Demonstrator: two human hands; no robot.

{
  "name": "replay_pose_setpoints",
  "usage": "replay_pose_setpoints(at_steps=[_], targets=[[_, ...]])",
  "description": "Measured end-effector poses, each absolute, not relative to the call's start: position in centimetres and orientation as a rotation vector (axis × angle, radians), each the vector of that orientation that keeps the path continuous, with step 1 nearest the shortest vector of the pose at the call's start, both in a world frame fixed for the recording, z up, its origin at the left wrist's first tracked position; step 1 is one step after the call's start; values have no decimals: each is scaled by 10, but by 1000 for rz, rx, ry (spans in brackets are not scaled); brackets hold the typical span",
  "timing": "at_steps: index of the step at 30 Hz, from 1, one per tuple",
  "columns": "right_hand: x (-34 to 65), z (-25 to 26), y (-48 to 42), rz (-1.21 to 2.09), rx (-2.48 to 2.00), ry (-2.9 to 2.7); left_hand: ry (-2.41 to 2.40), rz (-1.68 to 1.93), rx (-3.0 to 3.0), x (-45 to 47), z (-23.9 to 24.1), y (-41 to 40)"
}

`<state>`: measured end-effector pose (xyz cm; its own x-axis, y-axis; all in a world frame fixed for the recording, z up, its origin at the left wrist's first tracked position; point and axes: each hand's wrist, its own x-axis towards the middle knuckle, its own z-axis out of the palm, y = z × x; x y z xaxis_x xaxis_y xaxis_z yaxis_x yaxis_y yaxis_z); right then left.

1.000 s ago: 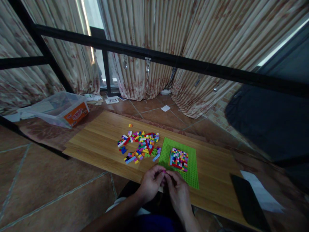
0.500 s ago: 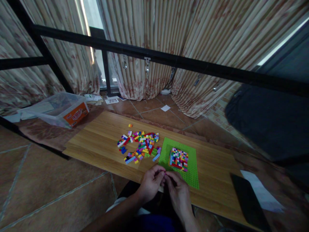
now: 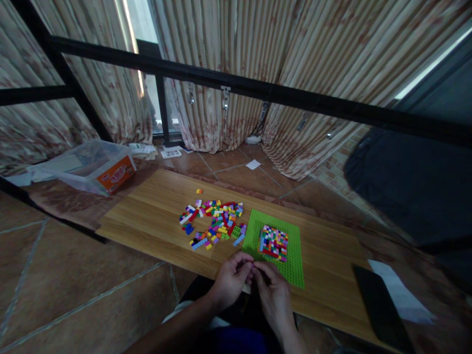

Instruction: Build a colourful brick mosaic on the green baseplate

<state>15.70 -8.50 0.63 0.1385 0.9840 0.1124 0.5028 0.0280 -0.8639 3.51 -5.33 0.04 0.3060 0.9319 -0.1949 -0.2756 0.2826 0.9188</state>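
My left hand (image 3: pixel 233 276) and my right hand (image 3: pixel 271 285) meet at the table's near edge, fingertips pinched together. Between them is a small pink toy brick (image 3: pixel 252 264), mostly covered by the fingers. Just beyond my right hand lies a green baseplate (image 3: pixel 294 246). A block of many-coloured bricks (image 3: pixel 273 243) stands on it, built up into a rough square. Left of the baseplate, loose toy bricks (image 3: pixel 221 221) are spread in a ring-like heap, with a few long blue and red ones among them.
The wooden table (image 3: pixel 147 211) runs under everything. A clear plastic bin (image 3: pixel 88 167) with an orange label stands beyond its left end. At the right end lie a black flat object (image 3: pixel 379 305) and white paper (image 3: pixel 400 290). A black metal rail (image 3: pixel 258 89) crosses in front of striped curtains.
Both hands stay in nearly the same place, still pinched together. The pink brick shows slightly less between the fingertips. The bricks and baseplate have not moved.
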Motion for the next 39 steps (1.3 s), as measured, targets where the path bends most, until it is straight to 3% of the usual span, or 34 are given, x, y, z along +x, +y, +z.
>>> replay_pose_setpoints(at_steps=[15,33,39], targets=[[157,6,-86,772,-1614,-1490,895,955,970,34,-5,-54],[163,-18,-90,591,-1565,-1568,1017,933,1043,20,-3,-51],[165,-28,-90,414,-1557,-1651,1415,1278,1399,-52,17,6]])
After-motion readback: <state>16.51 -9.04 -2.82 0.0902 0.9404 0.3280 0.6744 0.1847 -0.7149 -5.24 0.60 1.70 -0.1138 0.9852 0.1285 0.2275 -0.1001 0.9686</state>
